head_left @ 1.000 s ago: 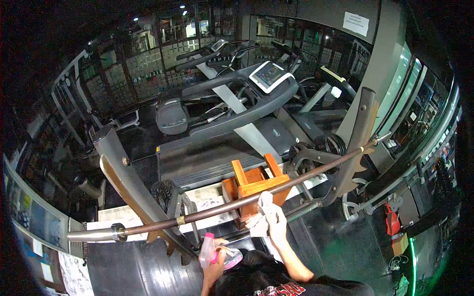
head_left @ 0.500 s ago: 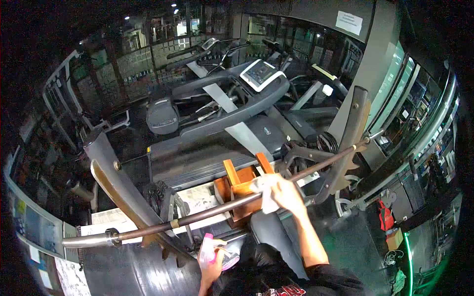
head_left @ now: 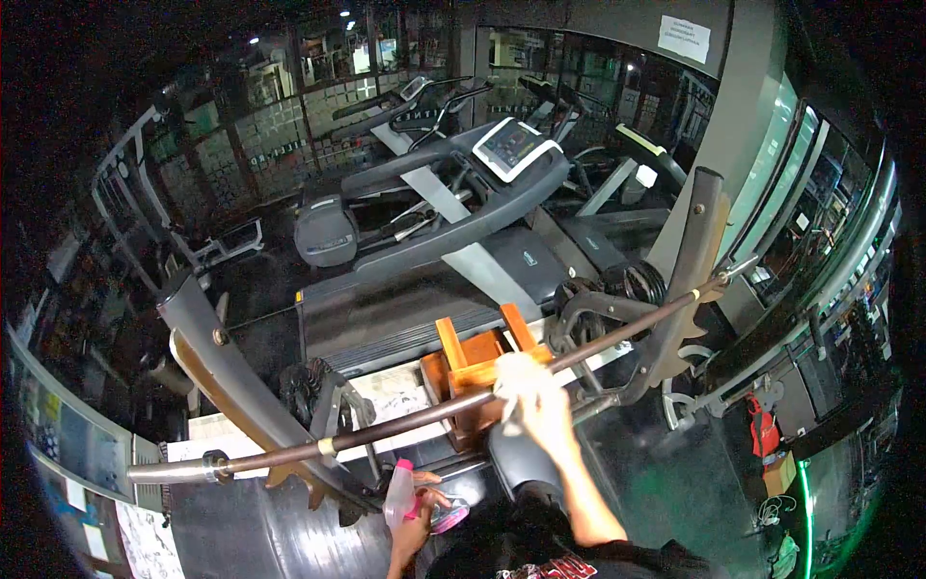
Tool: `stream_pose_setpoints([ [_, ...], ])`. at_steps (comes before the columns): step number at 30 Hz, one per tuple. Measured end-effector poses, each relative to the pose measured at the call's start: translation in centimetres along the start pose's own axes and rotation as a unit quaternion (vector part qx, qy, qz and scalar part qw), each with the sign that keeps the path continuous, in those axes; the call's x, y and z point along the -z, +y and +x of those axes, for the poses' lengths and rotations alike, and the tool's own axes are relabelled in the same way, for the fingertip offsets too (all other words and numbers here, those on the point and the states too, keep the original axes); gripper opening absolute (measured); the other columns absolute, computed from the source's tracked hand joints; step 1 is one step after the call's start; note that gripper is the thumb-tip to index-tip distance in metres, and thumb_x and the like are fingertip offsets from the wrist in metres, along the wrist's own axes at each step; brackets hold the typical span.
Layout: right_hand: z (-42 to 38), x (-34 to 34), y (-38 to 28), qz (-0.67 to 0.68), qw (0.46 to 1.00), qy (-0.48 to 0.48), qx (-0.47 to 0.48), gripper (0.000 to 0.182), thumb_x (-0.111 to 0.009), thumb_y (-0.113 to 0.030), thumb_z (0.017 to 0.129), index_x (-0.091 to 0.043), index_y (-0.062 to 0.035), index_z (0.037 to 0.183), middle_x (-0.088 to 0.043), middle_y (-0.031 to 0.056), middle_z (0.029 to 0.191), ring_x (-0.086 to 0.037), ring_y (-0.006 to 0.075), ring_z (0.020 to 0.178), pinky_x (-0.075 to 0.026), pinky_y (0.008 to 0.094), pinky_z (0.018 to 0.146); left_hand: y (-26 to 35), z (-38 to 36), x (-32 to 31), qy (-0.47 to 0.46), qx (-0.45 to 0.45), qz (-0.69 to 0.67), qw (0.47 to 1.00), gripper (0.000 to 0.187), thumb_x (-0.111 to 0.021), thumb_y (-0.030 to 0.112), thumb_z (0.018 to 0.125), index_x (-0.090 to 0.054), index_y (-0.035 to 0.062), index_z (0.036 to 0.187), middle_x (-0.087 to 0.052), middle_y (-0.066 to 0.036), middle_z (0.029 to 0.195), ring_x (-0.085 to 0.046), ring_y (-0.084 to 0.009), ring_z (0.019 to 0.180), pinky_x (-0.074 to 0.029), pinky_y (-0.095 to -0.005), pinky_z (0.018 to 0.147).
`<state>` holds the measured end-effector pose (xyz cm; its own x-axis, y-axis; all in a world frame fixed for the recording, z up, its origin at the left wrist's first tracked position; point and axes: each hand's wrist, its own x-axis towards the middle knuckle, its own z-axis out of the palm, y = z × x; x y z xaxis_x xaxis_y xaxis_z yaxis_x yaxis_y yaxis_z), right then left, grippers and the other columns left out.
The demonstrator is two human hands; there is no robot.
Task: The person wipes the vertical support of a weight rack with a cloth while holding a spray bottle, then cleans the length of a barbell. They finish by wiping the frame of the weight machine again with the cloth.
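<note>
A long barbell (head_left: 400,426) with a brown shaft and silver ends lies across the two uprights of a bench press rack (head_left: 231,372). My right hand (head_left: 542,403) is closed over a white cloth (head_left: 509,378), pressed against the middle of the shaft. Overexposure blurs the cloth's edges and my fingers. Low at the left, below the bar, my left hand (head_left: 417,526) grips a spray bottle (head_left: 398,494) with pink parts and a clear body. Beneath my right hand is the dark padded bench (head_left: 521,458).
Just beyond the bar stands an orange-brown wooden stool (head_left: 473,372). A treadmill (head_left: 415,299) fills the area behind it, with more cardio machines further back. Dark weight plates (head_left: 644,282) hang by the right upright. A red bag (head_left: 763,427) is off to the right.
My right hand and the cloth have slid a little to the left along the bar. The left hand keeps its hold on the spray bottle, and the camera view has shifted slightly.
</note>
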<state>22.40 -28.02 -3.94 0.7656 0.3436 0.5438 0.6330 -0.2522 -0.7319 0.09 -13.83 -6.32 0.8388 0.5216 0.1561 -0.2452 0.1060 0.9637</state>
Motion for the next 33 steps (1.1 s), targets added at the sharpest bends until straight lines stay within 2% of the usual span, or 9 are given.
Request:
stream_pose_setpoints([
  [4, -1.0, 0.3, -0.9, 0.121, 0.985, -0.089, -0.086, 0.02, -0.05, -0.01, 0.087, -0.061, 0.0025, 0.098, -0.064, 0.0159, 0.094, -0.062, 0.0263, 0.091, -0.047, 0.0327, 0.083, 0.3, 1.8, -2.3, -0.045, 0.002, 0.073, 0.996, 0.027, -0.056, 0.019, 0.091, -0.049, -0.0019, 0.106, -0.06, -0.01, 0.088, -0.062, -0.016, 0.07, -0.048, -0.0289, 0.066],
  [11, 1.7, 6.0, 6.3, 0.017, 0.972, 0.178, -0.153, 0.019, -0.046, -0.009, 0.091, -0.058, 0.0028, 0.1, -0.063, 0.0119, 0.087, -0.06, 0.0202, 0.081, -0.047, 0.0326, 0.074, 1.4, 1.6, -4.8, 0.014, 0.197, 0.18, 0.964, 0.019, -0.049, 0.017, 0.088, -0.058, 0.0008, 0.094, -0.06, -0.006, 0.077, -0.058, -0.018, 0.073, -0.045, -0.0303, 0.068],
  [14, 1.2, 3.6, 3.8, 0.061, 0.989, 0.128, -0.047, 0.02, -0.047, -0.01, 0.09, -0.059, 0.0006, 0.103, -0.063, 0.011, 0.088, -0.06, 0.02, 0.081, -0.048, 0.0321, 0.076, -3.6, 0.7, -1.8, -0.095, 0.063, 0.424, 0.898, 0.021, -0.05, 0.02, 0.088, -0.059, 0.0019, 0.093, -0.058, -0.007, 0.078, -0.055, -0.0164, 0.074, -0.044, -0.0319, 0.068],
  [16, 0.8, 2.8, -0.8, 0.221, 0.953, 0.003, -0.205, 0.021, -0.048, -0.009, 0.089, -0.061, -0.0013, 0.104, -0.064, 0.0127, 0.095, -0.062, 0.0221, 0.089, -0.047, 0.0332, 0.082, -2.2, 2.0, -3.3, -0.068, 0.165, 0.368, 0.913, 0.021, -0.049, 0.02, 0.088, -0.058, 0.002, 0.096, -0.058, -0.007, 0.08, -0.055, -0.0169, 0.075, -0.044, -0.0331, 0.069],
  [18, -0.9, 0.6, 1.9, 0.06, 0.997, -0.036, 0.025, 0.018, -0.051, -0.008, 0.086, -0.064, -0.0006, 0.095, -0.064, 0.016, 0.097, -0.062, 0.0255, 0.094, -0.047, 0.0334, 0.084, -0.5, 3.2, -5.4, -0.041, 0.264, 0.307, 0.914, 0.022, -0.048, 0.019, 0.088, -0.056, 0.0022, 0.099, -0.058, -0.007, 0.083, -0.054, -0.0175, 0.076, -0.044, -0.0344, 0.069],
  [20, -1.0, 1.2, 2.3, 0.097, 0.993, -0.066, -0.012, 0.021, -0.053, -0.014, 0.086, -0.064, 0.0003, 0.097, -0.064, 0.0151, 0.099, -0.062, 0.0235, 0.094, -0.047, 0.0334, 0.083, 0.6, 4.0, -6.9, 0.005, 0.229, 0.211, 0.95, 0.018, -0.055, 0.018, 0.09, -0.06, 0.0021, 0.095, -0.06, -0.005, 0.086, -0.056, -0.0135, 0.075, -0.046, -0.0291, 0.067],
  [26, 1.8, 7.4, 8.4, 0.033, 0.964, 0.24, -0.11, 0.017, -0.05, -0.012, 0.089, -0.059, 0.0006, 0.095, -0.063, 0.0083, 0.087, -0.059, 0.0166, 0.079, -0.049, 0.0296, 0.074, -2.7, 4.4, -5.9, -0.031, 0.212, 0.249, 0.945, 0.02, -0.052, 0.016, 0.087, -0.06, 0.0015, 0.099, -0.061, -0.005, 0.084, -0.057, -0.0151, 0.077, -0.046, -0.0311, 0.069],
  [28, 2.8, 8.0, 8.7, 0.192, 0.911, 0.285, -0.229, 0.017, -0.046, -0.007, 0.09, -0.06, 0.0018, 0.095, -0.062, 0.0089, 0.087, -0.058, 0.0155, 0.08, -0.048, 0.029, 0.072, -2.1, 5.0, -6.5, -0.035, 0.228, 0.24, 0.943, 0.02, -0.053, 0.015, 0.087, -0.06, 0.0015, 0.1, -0.06, -0.003, 0.08, -0.056, -0.0142, 0.073, -0.045, -0.03, 0.065],
  [33, -0.2, 4.1, 8.5, 0.082, 0.988, 0.086, -0.102, 0.015, -0.051, -0.003, 0.083, -0.062, 0.0, 0.093, -0.063, 0.0124, 0.085, -0.061, 0.0231, 0.079, -0.049, 0.0337, 0.071, -4.9, 5.2, -7.2, -0.016, 0.286, 0.156, 0.945, 0.014, -0.053, 0.013, 0.089, -0.062, 0.0069, 0.097, -0.047, 0.006, 0.061, -0.039, -0.0057, 0.045, -0.029, -0.0245, 0.039],
])
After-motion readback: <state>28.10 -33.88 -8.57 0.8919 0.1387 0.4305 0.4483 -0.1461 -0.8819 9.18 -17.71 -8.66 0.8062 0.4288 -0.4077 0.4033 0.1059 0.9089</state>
